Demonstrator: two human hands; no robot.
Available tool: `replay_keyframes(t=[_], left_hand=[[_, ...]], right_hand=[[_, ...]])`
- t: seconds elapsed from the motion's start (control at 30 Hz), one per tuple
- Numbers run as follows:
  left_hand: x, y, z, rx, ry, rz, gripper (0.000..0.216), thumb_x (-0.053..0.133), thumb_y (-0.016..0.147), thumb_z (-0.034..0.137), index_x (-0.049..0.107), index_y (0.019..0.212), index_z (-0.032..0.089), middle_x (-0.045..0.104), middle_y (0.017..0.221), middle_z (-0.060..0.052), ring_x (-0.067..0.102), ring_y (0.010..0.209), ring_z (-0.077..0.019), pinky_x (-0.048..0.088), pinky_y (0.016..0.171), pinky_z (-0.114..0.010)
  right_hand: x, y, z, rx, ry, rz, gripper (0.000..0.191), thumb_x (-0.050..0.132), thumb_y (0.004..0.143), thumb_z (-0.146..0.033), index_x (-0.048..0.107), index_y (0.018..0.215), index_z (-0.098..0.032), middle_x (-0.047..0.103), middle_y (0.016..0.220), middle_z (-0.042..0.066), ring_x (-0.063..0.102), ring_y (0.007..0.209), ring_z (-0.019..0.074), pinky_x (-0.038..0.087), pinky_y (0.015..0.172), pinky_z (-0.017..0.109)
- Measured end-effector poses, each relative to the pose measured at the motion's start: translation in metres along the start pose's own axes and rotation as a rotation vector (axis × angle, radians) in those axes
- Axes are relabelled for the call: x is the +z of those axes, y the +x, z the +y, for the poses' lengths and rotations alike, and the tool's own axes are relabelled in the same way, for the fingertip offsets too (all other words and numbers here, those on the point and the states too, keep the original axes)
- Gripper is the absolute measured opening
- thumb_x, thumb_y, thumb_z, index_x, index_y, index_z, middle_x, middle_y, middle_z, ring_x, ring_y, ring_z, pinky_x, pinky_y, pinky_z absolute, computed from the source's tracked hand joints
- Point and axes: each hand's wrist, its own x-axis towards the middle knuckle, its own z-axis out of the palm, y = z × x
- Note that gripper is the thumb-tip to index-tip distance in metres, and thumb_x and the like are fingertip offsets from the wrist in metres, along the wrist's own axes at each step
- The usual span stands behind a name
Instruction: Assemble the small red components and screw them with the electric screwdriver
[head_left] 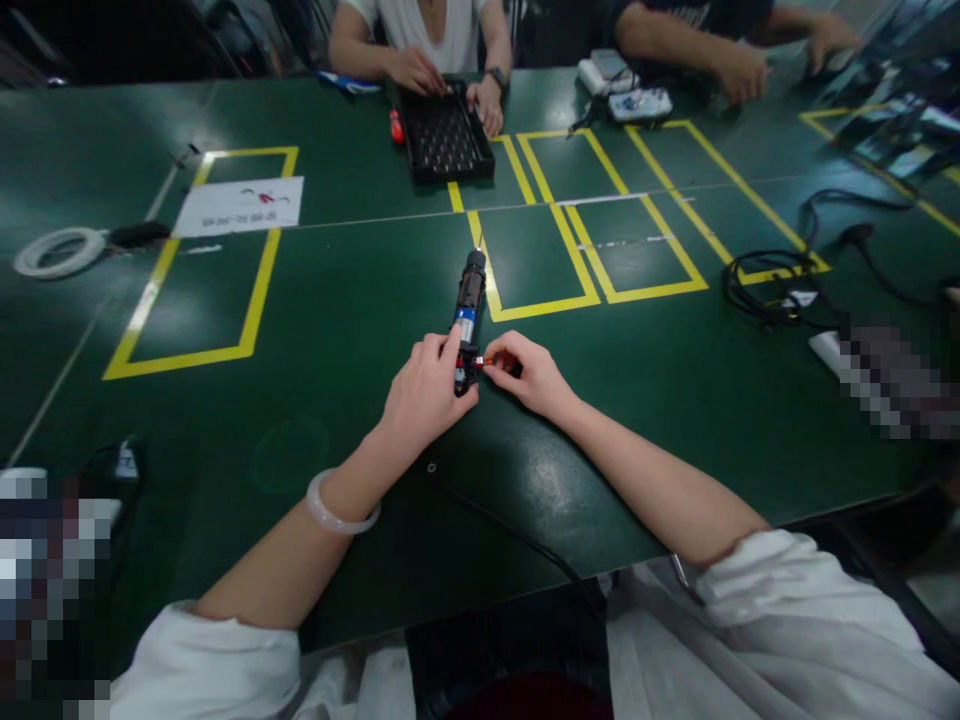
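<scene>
A slim black power screwdriver [470, 285] with a thin bit at its far end lies near the middle of the green table. Its casing looks opened, showing a silver and blue section. My left hand [426, 392] is wrapped round its near end, thumb along the side. On the other side, my right hand [531, 372] pinches a small red piece [488, 361] right at the screwdriver's near end. Whether that piece is a wire or a connector is too small to tell. A small ring [431, 468] lies on the table below my left hand.
Across the green table [360, 300], a person's hands work at a black tray [450, 165] of small parts, a red tool [397, 127] beside it. Yellow tape outlines mark the surface. A black cable coil [772, 285] lies right, a white coil [60, 253] left, near a paper sign [238, 206].
</scene>
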Motion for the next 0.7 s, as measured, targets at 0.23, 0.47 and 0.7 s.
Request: replay_keyframes(t=[0.23,0.47,0.7], left_hand=[[0.003,-0.004,0.003,0.019,-0.045,0.005,0.073,0.059,0.087,0.035,0.035,0.153,0.012,0.054,0.130,-0.015,0.056,0.112,-0.0294,0.055,0.086,-0.038],[0.002,-0.005,0.005,-0.029,-0.040,0.015,0.075,0.060,0.089,0.050,0.037,0.153,0.017,0.052,0.131,-0.015,0.056,0.114,-0.0299,0.053,0.085,-0.036],[0.004,-0.002,0.010,-0.080,0.016,0.036,0.069,0.049,0.095,0.054,0.038,0.152,0.018,0.054,0.126,-0.017,0.056,0.109,-0.0308,0.051,0.079,-0.037]], right_hand=[[-0.001,-0.001,-0.002,-0.030,-0.083,-0.052,0.003,0.063,0.092,-0.022,0.064,0.090,-0.020,0.058,0.096,0.004,0.059,0.092,0.0179,0.049,0.082,0.030],[-0.004,-0.002,-0.008,-0.022,-0.079,0.006,0.013,0.054,0.093,-0.020,0.067,0.090,-0.019,0.068,0.086,0.004,0.061,0.076,0.0152,0.048,0.073,0.028],[-0.006,-0.002,-0.011,0.111,0.063,0.043,0.008,0.052,0.091,-0.019,0.060,0.090,-0.021,0.072,0.082,0.000,0.064,0.068,0.0134,0.050,0.069,0.026]])
